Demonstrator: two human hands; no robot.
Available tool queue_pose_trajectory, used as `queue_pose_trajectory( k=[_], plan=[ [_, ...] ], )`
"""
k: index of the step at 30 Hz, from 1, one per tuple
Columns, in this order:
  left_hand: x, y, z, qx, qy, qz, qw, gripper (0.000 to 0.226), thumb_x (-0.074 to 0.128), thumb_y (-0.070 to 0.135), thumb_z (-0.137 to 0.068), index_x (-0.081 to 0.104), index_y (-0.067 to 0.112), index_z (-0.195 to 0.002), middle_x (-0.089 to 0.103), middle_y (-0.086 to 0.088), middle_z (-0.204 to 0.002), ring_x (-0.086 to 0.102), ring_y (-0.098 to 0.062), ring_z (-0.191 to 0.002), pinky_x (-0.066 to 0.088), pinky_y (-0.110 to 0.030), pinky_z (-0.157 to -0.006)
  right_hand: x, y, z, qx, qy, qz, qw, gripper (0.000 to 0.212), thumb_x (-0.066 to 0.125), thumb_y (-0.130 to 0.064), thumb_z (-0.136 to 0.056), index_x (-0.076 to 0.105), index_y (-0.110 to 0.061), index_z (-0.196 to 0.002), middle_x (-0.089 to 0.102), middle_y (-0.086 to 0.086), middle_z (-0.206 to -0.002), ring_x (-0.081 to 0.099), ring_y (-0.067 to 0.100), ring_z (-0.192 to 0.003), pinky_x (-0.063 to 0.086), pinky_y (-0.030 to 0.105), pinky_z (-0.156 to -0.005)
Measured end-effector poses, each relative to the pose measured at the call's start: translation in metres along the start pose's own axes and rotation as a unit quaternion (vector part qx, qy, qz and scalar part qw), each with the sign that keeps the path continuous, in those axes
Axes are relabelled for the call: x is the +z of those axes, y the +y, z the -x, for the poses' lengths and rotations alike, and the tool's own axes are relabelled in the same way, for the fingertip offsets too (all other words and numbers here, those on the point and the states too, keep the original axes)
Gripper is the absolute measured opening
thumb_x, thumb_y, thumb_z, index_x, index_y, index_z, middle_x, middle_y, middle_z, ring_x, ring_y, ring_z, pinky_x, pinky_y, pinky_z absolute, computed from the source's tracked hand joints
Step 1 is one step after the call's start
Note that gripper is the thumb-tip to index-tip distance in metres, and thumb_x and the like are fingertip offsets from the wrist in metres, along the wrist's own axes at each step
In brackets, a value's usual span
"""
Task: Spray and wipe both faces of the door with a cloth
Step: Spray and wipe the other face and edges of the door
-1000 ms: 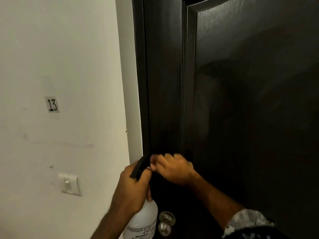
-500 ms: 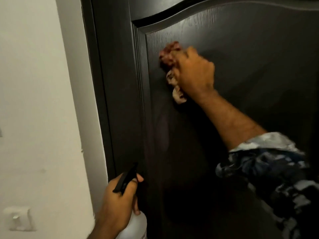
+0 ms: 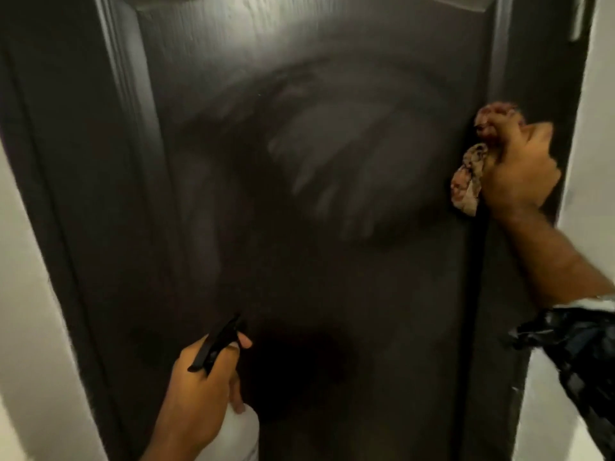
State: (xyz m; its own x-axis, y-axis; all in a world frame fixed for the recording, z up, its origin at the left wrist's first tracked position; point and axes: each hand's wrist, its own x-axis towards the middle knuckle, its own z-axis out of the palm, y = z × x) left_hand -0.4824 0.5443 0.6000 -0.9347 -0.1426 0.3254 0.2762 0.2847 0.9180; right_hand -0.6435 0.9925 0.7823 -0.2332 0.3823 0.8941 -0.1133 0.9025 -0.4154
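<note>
Step in hand: wiping of the first door face, upper panel. Spraying looks done for this patch.

- Door (image 3: 332, 277) is seen face-on, dark, filling the view. Smeared arc streaks are visible on the panel from about 10 o'clock to 2 o'clock of centre, read as wet wipe marks; motion blur makes that uncertain.
- Cloth (image 3: 466, 181) is bunched, reddish and pale, and is pressed against the door at 3 o'clock, at the panel's right moulding.
- Right hand (image 3: 519, 171) is clenched round the cloth; a wad sticks out above the knuckles and another below the thumb side. Patterned sleeve (image 3: 579, 354) is seen at 4 o'clock.
- Spray bottle (image 3: 243, 434) is held low at 6 o'clock, white body, black trigger head (image 3: 216, 344) pointed up toward the panel, close to the door. Contact with the door cannot be told.
- Left hand (image 3: 199, 394) is wrapped round the bottle neck, one finger laid across the trigger. Whether the trigger is being squeezed cannot be told.
- Pale wall (image 3: 26, 327) is seen at 9 o'clock and again past the door edge at 3 o'clock.

Judgement: early in the task. Lower panel looks unwiped; the other face is not in view.

Next move calls for: the cloth to be swept back toward 9 o'clock on a lower line, overlapping the streaks, with pressure kept flat. A fresh spray is likely needed lower down. Bottle should be kept clear of the wiping path.
</note>
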Motion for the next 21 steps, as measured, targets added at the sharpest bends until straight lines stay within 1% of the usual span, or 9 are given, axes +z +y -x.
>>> queue_pose_trajectory(
  k=[2,6,9,12,14,16,18,19,21],
  plan=[
    [0.01,-0.003,0.0,-0.005,-0.009,-0.005,1.0,0.029,0.049,0.01,-0.109,0.076,0.012,-0.1,0.06,-0.024,-0.047,0.061,-0.034,-0.046,0.055,-0.049,-0.066,0.011,0.033,0.05,-0.011,-0.029,0.004,1.0,0.039,0.055,-0.032,-0.103,0.057,-0.034,-0.142,0.05,0.019,-0.132,0.063,0.046,-0.095,0.057,0.052,-0.079],
    [0.034,-0.006,-0.001,-0.008,-0.02,0.0,1.0,0.028,0.05,0.007,-0.108,0.076,0.007,-0.098,0.052,-0.031,-0.048,0.057,-0.032,-0.043,0.055,-0.042,-0.057,0.03,0.08,0.157,0.036,-0.094,0.006,0.995,0.044,0.064,-0.027,-0.101,0.059,-0.032,-0.144,0.049,0.013,-0.127,0.065,0.047,-0.088,0.057,0.048,-0.071],
    [0.047,-0.012,0.002,-0.028,-0.028,0.004,0.999,0.027,0.05,0.007,-0.108,0.076,0.007,-0.1,0.054,-0.02,-0.046,0.056,-0.032,-0.044,0.055,-0.045,-0.058,0.032,0.103,0.227,0.176,-0.173,-0.02,0.969,0.039,0.06,-0.039,-0.107,0.057,-0.027,-0.144,0.053,0.003,-0.125,0.068,0.045,-0.102,0.052,0.04,-0.079],
    [0.051,-0.016,0.007,-0.04,-0.039,-0.006,0.998,0.028,0.049,0.011,-0.108,0.076,0.013,-0.102,0.056,-0.015,-0.049,0.057,-0.033,-0.047,0.056,-0.051,-0.062,0.033,0.113,0.281,0.212,-0.222,0.001,0.952,0.046,0.06,-0.035,-0.105,0.052,-0.027,-0.15,0.051,0.002,-0.132,0.067,0.042,-0.103,0.059,0.049,-0.085],
    [0.049,-0.019,0.01,-0.044,-0.036,-0.02,0.998,0.03,0.049,0.012,-0.109,0.077,0.018,-0.099,0.056,-0.013,-0.048,0.058,-0.033,-0.047,0.057,-0.055,-0.064,0.032,0.112,0.303,0.227,-0.239,-0.016,0.944,0.05,0.058,-0.025,-0.102,0.048,-0.028,-0.151,0.047,0.003,-0.133,0.063,0.035,-0.099,0.057,0.052,-0.082],
    [0.043,-0.022,0.014,-0.048,-0.027,-0.034,0.998,0.033,0.049,0.012,-0.109,0.077,0.023,-0.096,0.057,-0.015,-0.047,0.059,-0.034,-0.046,0.057,-0.059,-0.068,0.033,0.109,0.316,0.236,-0.237,0.002,0.943,0.055,0.057,-0.034,-0.1,0.044,-0.023,-0.152,0.047,0.012,-0.139,0.065,0.042,-0.1,0.058,0.054,-0.083],
    [0.035,-0.026,0.019,-0.046,-0.015,-0.054,0.997,0.039,0.048,0.013,-0.109,0.078,0.029,-0.091,0.057,-0.017,-0.046,0.06,-0.036,-0.046,0.058,-0.059,-0.07,0.035,0.093,0.317,0.337,-0.195,-0.016,0.921,0.056,0.046,-0.05,-0.102,0.045,-0.021,-0.15,0.052,0.011,-0.135,0.067,0.049,-0.105,0.055,0.056,-0.089],
    [0.031,-0.028,0.021,-0.045,-0.009,-0.054,0.997,0.04,0.048,0.012,-0.109,0.078,0.031,-0.09,0.057,-0.018,-0.046,0.061,-0.036,-0.046,0.059,-0.059,-0.07,0.036,0.083,0.317,0.371,-0.166,-0.036,0.913,0.049,0.047,-0.046,-0.105,0.046,-0.022,-0.148,0.053,0.008,-0.132,0.067,0.049,-0.105,0.055,0.056,-0.088],
    [0.024,-0.029,0.023,-0.046,-0.002,-0.051,0.998,0.042,0.048,0.012,-0.109,0.078,0.033,-0.09,0.057,-0.017,-0.045,0.061,-0.037,-0.046,0.059,-0.06,-0.072,0.042,0.06,0.317,0.364,-0.104,-0.058,0.924,0.046,0.058,-0.026,-0.103,0.048,-0.021,-0.148,0.05,0.015,-0.131,0.066,0.05,-0.1,0.055,0.056,-0.083]
  ],
)
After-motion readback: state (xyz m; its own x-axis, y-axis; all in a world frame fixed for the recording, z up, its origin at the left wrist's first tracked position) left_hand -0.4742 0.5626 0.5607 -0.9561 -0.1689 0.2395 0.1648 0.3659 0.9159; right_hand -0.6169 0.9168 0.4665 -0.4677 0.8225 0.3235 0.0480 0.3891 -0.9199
